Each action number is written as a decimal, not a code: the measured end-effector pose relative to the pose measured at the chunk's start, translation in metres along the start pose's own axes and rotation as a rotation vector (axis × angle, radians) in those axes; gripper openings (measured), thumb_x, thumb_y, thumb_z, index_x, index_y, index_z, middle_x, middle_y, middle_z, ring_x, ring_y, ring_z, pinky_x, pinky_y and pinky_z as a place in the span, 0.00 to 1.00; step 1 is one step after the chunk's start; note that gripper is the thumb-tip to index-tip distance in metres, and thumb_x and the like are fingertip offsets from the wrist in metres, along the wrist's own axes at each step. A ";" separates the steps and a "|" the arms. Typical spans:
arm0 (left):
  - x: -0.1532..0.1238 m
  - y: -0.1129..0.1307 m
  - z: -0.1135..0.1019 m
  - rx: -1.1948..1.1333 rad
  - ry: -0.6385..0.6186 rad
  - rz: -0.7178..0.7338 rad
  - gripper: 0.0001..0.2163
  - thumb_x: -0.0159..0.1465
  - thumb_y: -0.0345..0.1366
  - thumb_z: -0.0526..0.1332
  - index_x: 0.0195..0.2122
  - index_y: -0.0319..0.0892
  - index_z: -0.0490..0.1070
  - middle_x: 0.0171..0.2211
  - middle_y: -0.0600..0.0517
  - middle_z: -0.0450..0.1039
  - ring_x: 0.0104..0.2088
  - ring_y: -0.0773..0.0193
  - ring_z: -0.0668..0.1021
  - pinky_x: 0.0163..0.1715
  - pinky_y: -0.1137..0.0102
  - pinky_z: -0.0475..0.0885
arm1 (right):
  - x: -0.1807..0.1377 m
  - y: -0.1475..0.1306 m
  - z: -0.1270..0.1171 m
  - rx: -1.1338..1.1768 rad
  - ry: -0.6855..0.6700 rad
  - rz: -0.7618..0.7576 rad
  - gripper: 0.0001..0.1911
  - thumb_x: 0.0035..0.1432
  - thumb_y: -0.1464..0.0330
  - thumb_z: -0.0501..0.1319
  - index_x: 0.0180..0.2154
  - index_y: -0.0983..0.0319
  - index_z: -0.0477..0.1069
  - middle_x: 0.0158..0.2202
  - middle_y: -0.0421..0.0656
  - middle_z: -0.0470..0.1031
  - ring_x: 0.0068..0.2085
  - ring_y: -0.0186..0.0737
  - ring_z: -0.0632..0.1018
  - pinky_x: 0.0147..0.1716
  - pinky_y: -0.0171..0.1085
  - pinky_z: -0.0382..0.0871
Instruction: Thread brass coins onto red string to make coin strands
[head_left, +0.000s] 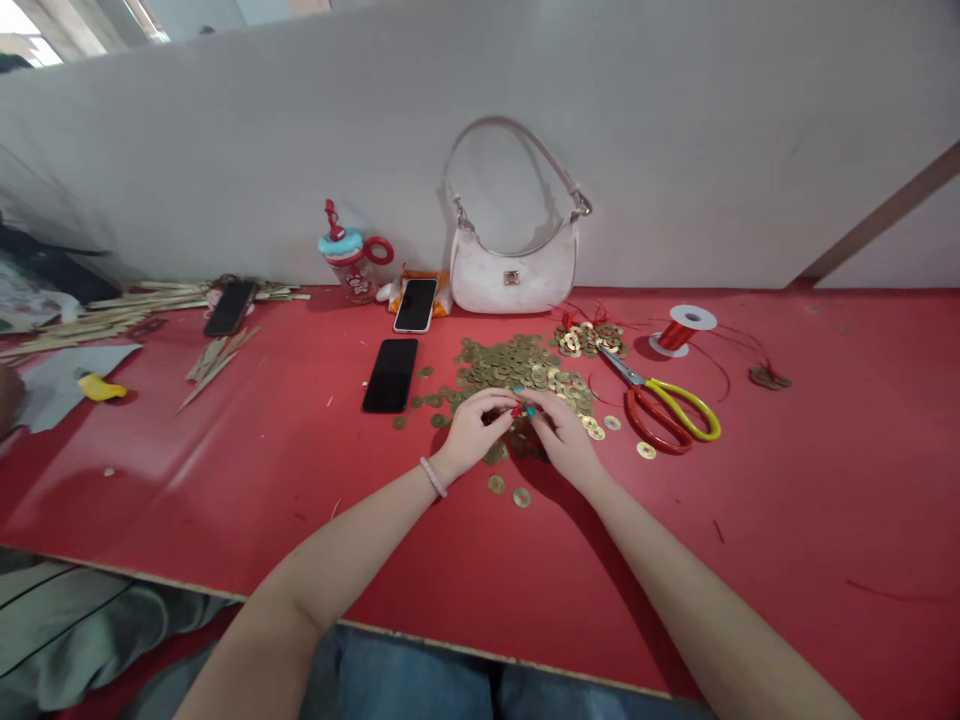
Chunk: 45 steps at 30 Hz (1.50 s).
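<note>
My left hand (478, 428), with a beaded bracelet (433, 477) at its wrist, meets my right hand (564, 432) over a heap of brass coins (506, 362) with holes. The fingers of both hands are closed and pinched together. A small bit of red shows between the fingertips, too small to make out. Two loose coins lie just below the hands. Beyond my right hand are scissors (671, 408) with one red and one yellow handle, a bunch of coins (589, 338) with red thread, and a spool (681, 330) of red thread.
A black phone (391, 375) lies left of the coins, another phone (416, 304) behind it. A lidded cup (352, 262) and a white handbag (514, 270) stand against the partition. Wooden sticks (135, 308) and a yellow object (101, 387) lie left; a small coin bundle (769, 377), right.
</note>
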<state>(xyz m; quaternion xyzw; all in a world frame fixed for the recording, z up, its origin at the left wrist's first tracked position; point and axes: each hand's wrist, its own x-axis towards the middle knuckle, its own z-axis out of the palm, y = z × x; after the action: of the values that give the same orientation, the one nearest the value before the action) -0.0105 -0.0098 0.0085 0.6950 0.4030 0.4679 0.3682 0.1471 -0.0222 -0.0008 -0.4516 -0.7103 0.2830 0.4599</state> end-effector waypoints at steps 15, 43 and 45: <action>0.002 0.000 -0.001 0.052 -0.034 0.002 0.06 0.58 0.32 0.58 0.33 0.42 0.75 0.41 0.47 0.71 0.43 0.62 0.73 0.46 0.64 0.67 | 0.004 0.001 -0.004 -0.117 0.092 -0.024 0.06 0.53 0.69 0.56 0.31 0.59 0.72 0.35 0.44 0.73 0.39 0.41 0.73 0.42 0.43 0.66; -0.002 0.001 0.002 0.078 -0.163 0.095 0.06 0.57 0.31 0.57 0.32 0.42 0.74 0.38 0.47 0.70 0.40 0.63 0.73 0.43 0.66 0.68 | 0.004 0.006 -0.002 -0.021 0.227 0.190 0.07 0.53 0.68 0.54 0.35 0.60 0.68 0.36 0.45 0.72 0.35 0.39 0.72 0.35 0.40 0.67; -0.001 0.001 0.002 0.090 -0.131 0.066 0.06 0.57 0.31 0.57 0.33 0.41 0.73 0.38 0.47 0.70 0.40 0.63 0.73 0.43 0.67 0.68 | 0.003 0.006 -0.002 0.027 0.259 0.195 0.10 0.54 0.67 0.54 0.40 0.60 0.65 0.39 0.46 0.70 0.38 0.40 0.72 0.37 0.40 0.67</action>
<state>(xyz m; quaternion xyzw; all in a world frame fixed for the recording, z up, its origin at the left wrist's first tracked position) -0.0087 -0.0116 0.0082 0.7529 0.3755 0.4146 0.3467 0.1510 -0.0167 -0.0033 -0.5449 -0.5940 0.2752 0.5240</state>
